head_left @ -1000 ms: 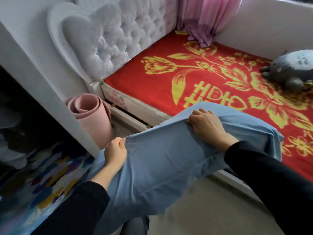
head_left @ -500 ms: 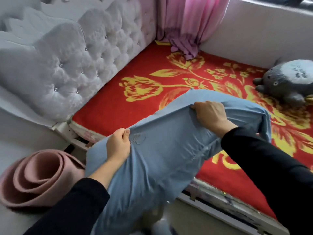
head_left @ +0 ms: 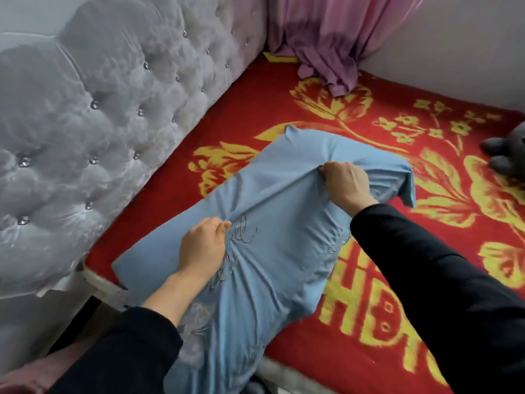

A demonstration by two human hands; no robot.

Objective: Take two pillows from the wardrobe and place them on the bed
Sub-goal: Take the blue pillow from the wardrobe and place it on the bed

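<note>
A light blue pillow with grey embroidered script stretches over the near part of the bed, which is covered by a red blanket with yellow flowers. My left hand pinches the pillow's fabric near its middle. My right hand grips a bunch of fabric near its far end. The pillow's far corner reaches toward the headboard side, and its near end hangs over the bed's edge by my body. Only this one pillow shows. The wardrobe is out of view.
A grey tufted headboard with crystal buttons runs along the left. A pink curtain drapes onto the bed's far corner. A grey plush toy lies at the right edge, by the white wall. A pink rolled mat sits bottom left.
I have stepped closer to the bed and carried the pillow forward over the blanket. The wardrobe has left the view, and the pink roll has slid to the bottom left corner.
</note>
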